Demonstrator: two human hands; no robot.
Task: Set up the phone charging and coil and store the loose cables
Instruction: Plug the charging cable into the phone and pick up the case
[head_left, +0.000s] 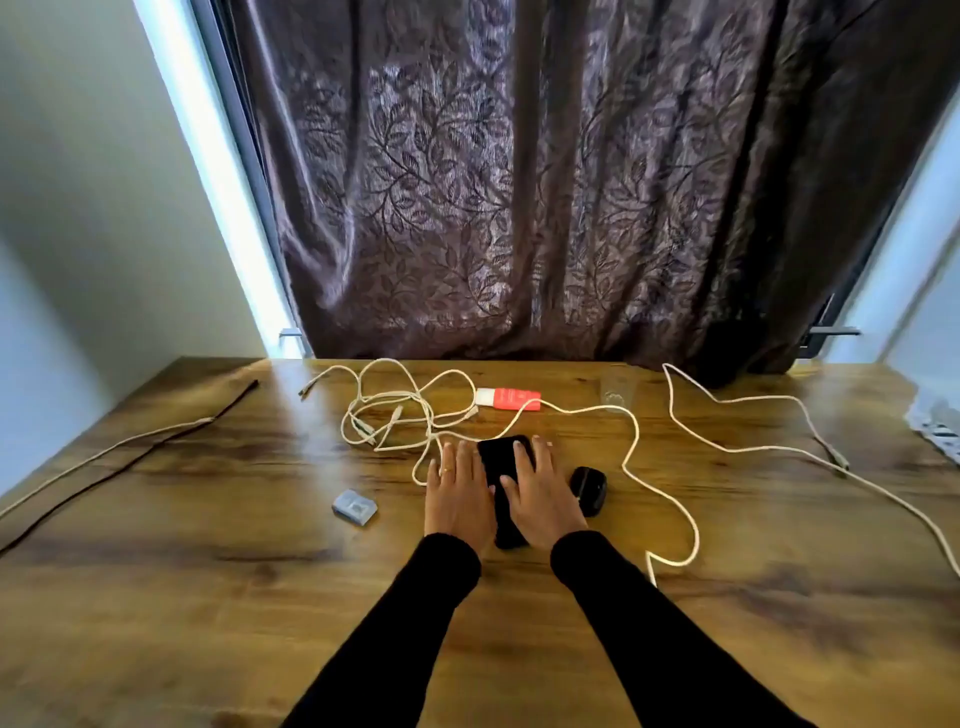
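Both hands (left (457, 493), right (540, 493)) rest on the phone (506, 457)

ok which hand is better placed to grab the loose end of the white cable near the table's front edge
Right. The cable's loose end lies just beside the right hand's sleeve, on that side of the phone. The left hand would have to cross over the phone and the right arm.

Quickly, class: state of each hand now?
Left hand: open, flat on the table beside the phone.
Right hand: open, resting on the phone.
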